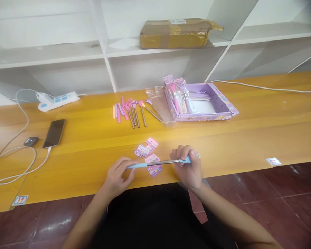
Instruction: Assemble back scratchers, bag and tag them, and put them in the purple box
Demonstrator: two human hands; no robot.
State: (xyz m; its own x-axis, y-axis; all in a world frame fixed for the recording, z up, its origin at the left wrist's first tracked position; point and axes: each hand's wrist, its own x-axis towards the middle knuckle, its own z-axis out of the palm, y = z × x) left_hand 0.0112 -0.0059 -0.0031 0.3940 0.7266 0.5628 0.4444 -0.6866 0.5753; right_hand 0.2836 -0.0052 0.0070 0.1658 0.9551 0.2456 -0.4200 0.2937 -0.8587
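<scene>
Between my two hands a back scratcher [160, 162] with a steel shaft is held level above the table's front edge. My left hand [119, 176] grips its light blue handle; my right hand [188, 164] is closed round the blue claw head, most of which the fingers hide. Small printed cards [151, 157] in pink and purple lie below and behind the shaft. Farther back are several back scratchers [136, 112] with pink, purple and orange heads and bare metal shafts. Beside them on the left lie loose coloured handle sleeves [119, 110].
A purple display box [220, 116] holds bagged back scratchers [180, 98], with clear plastic bags [162, 107] at its left. On the left are a phone [54, 133], its cable, a black gadget [31, 141] and a power strip [59, 101]. A taped carton [175, 34] sits on the shelf.
</scene>
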